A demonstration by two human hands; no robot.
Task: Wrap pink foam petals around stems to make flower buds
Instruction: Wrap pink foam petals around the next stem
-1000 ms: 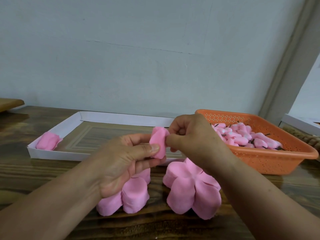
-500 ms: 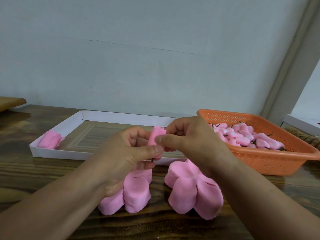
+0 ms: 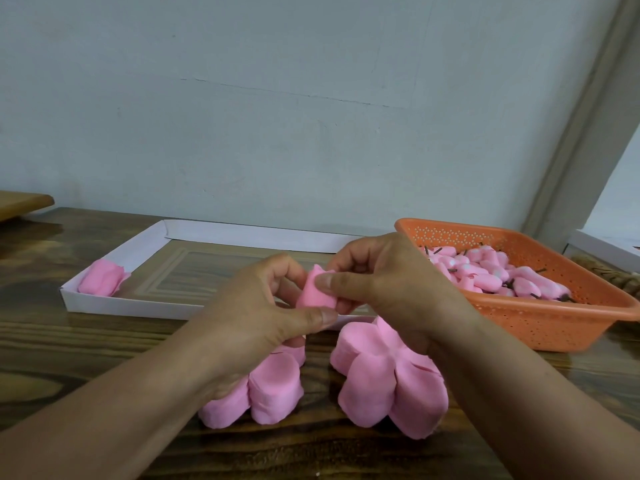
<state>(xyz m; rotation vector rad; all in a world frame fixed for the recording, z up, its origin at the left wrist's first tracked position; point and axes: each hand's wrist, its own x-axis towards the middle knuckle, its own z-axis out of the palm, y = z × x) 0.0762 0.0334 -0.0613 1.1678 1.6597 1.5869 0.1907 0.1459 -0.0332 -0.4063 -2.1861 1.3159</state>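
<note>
A: Hands? Left hand (image 3: 263,306) and right hand (image 3: 381,282) both pinch one petal (image 3: 313,294), curling it into a bud.
B: Why there?
A: Likely for reach: stacks (image 3: 384,375) just below, tray (image 3: 114,301) beyond left, basket (image 3: 554,327) of buds (image 3: 485,275) beyond right.

I read this as a small home craft bench: a dark wooden table (image 3: 69,344) against a plain pale wall (image 3: 311,116), stacks of pink foam petals (image 3: 388,372) near me, a white cardboard tray (image 3: 114,306) far left, an orange basket (image 3: 554,327) of finished buds (image 3: 485,277) right.
</note>
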